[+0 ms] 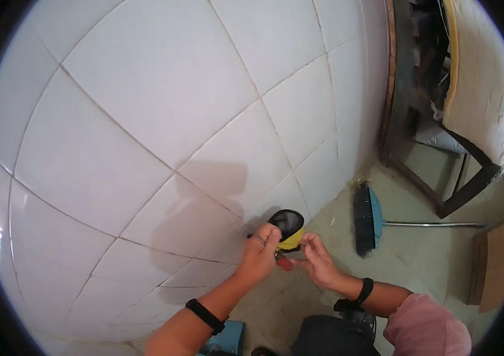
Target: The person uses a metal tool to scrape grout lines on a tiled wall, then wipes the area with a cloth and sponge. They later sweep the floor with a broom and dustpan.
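Observation:
A small black and yellow item with a dark mesh face (286, 222) is held low in front of the white tiled wall (216, 147). My left hand (261, 251) grips it from the left, its thumb lying near the mesh. Just below the yellow part a small red piece (284, 263) shows between the two hands; what it belongs to cannot be told. My right hand (319, 262) is at the right edge of the yellow part, thumb and fingertips pinched close to it. Whether those fingers hold a thin part is too small to tell.
On the greenish floor to the right lies a blue broom (376, 218) with black bristles. Beyond it stand a dark metal frame (416, 187) bearing a worn padded slab (479, 84), and a cardboard box (497, 262). A blue object (229, 338) is on the floor below my left forearm.

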Available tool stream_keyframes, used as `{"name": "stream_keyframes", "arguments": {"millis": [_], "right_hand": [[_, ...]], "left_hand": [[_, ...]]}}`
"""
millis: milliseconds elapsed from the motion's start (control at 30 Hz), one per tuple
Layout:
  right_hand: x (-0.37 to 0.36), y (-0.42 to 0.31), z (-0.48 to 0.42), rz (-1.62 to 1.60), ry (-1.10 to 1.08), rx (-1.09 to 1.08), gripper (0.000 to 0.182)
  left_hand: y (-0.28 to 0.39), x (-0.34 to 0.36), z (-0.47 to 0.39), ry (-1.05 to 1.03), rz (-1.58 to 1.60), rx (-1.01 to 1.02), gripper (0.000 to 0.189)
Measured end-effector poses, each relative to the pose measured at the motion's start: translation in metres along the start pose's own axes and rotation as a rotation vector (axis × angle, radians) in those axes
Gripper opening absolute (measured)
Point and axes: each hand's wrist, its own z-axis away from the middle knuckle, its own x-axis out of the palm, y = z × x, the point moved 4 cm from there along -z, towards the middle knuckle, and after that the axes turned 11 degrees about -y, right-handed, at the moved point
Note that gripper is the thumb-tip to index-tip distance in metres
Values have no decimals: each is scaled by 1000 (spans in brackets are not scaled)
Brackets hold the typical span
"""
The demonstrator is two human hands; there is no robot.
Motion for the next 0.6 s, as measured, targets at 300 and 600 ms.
{"name": "stream_keyframes", "arguments": {"millis": [300, 600], "right_hand": [[-16, -51, -48, -206, 430, 191, 41], [-143, -236, -187, 358, 806, -625, 45]], "left_hand": [[25, 13, 25, -219, 74, 36, 34], [-22, -53, 101, -273, 312, -213, 37]]}}
